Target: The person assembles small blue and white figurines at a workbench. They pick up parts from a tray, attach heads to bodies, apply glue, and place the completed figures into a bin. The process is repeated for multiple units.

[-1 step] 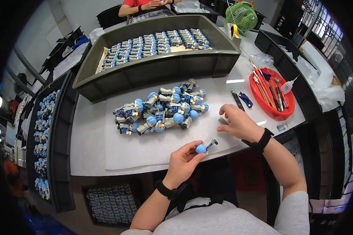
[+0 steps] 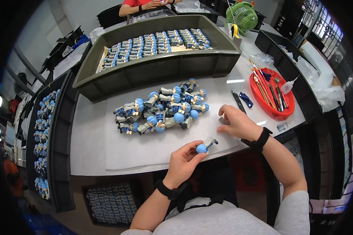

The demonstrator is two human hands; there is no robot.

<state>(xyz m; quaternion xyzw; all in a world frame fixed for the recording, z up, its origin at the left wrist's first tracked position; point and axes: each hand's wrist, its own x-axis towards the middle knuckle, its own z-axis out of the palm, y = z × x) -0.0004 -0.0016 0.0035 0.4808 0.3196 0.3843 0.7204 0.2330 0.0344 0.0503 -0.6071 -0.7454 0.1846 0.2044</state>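
My left hand (image 2: 184,161) pinches a small figurine (image 2: 202,148) by its blue-haired head, near the front edge of the table. Its pale coat and dark feet point up and to the right. To the right of it, my right hand (image 2: 239,123) hovers over the white table, thumb and fingers apart, with nothing visible between them. A loose heap of similar figurines (image 2: 161,113) lies on a white sheet (image 2: 137,152) beyond my hands. Nearest the right hand are a dark pen-like tool (image 2: 237,100) and a small dark blue piece (image 2: 246,99).
A large grey-green bin (image 2: 157,68) with rows of figurines stands at the back. On the right is a red tray (image 2: 272,109) of brushes and a small bottle (image 2: 288,87). A black crate (image 2: 62,156) flanks the left. A green fan (image 2: 242,17) and another person (image 2: 141,6) are beyond.
A small grey piece seen at my right fingertips before is no longer visible there. The left hand and its figurine have hardly moved.
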